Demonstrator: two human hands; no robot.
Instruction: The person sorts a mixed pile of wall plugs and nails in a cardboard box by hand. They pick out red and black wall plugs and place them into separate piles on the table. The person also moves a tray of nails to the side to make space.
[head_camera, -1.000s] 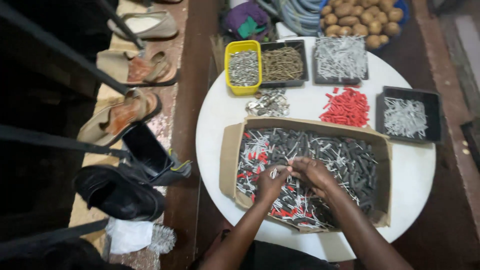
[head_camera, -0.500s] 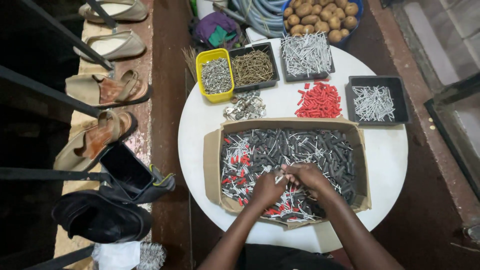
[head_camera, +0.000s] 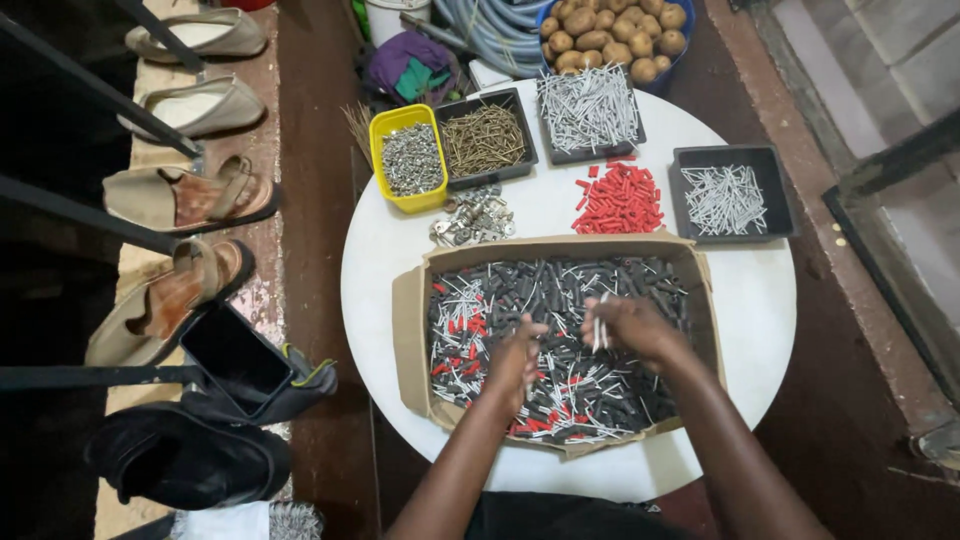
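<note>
A shallow cardboard box (head_camera: 410, 330) lies on a round white table (head_camera: 760, 300), filled with mixed grey plugs, red plugs and silver nails. Both hands are inside it. My left hand (head_camera: 517, 362) is closed over the mix near the box's middle, pinching small pieces that I cannot make out. My right hand (head_camera: 630, 328) sits just to its right, fingers closed on a few silver nails (head_camera: 603, 322) that stick out of the grip.
Behind the box: a yellow tub of screws (head_camera: 410, 160), a black tray of brass screws (head_camera: 484, 140), a tray of nails (head_camera: 588, 110), a pile of red plugs (head_camera: 620, 198), another nail tray (head_camera: 728, 195), loose metal fittings (head_camera: 472, 220). Shoes (head_camera: 180, 290) line the left floor; potatoes (head_camera: 610, 35) behind.
My hands have parted slightly, and the right one has lifted with nails in its fingers. The camera has shifted, so the table sits more to the centre.
</note>
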